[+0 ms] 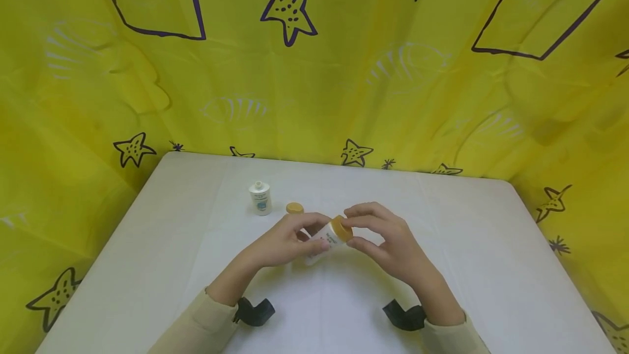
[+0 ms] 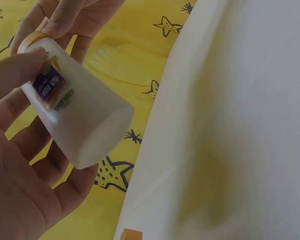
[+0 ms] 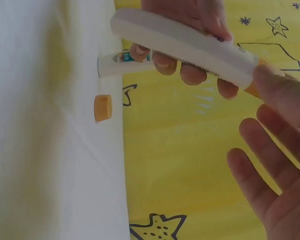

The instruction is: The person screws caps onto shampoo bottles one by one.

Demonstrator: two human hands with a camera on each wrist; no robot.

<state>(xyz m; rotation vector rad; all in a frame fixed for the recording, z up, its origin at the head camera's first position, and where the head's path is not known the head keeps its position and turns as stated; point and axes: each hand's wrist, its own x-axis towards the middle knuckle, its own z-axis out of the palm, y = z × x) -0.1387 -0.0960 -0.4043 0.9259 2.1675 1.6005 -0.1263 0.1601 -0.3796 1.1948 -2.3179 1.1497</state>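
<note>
Above the table, my left hand (image 1: pixel 285 240) grips a white plastic bottle (image 2: pixel 92 117) around its body. The bottle is tilted, its base low and its orange cap (image 1: pixel 339 226) up toward the right. My right hand (image 1: pixel 393 242) pinches that cap between thumb and fingers, while its other fingers are spread away from the bottle in the right wrist view. A dark printed label (image 2: pixel 50 85) shows on the bottle's side in the left wrist view. Behind the hands stands a second white bottle (image 1: pixel 260 201), upright, its narrow neck bare.
A loose orange cap (image 3: pixel 103 108) lies on the white table (image 1: pixel 147 266), just right of the standing bottle in the head view. A yellow curtain (image 1: pixel 314 81) printed with starfish hangs behind the table's far edge. Black straps (image 1: pixel 255 312) are on both wrists.
</note>
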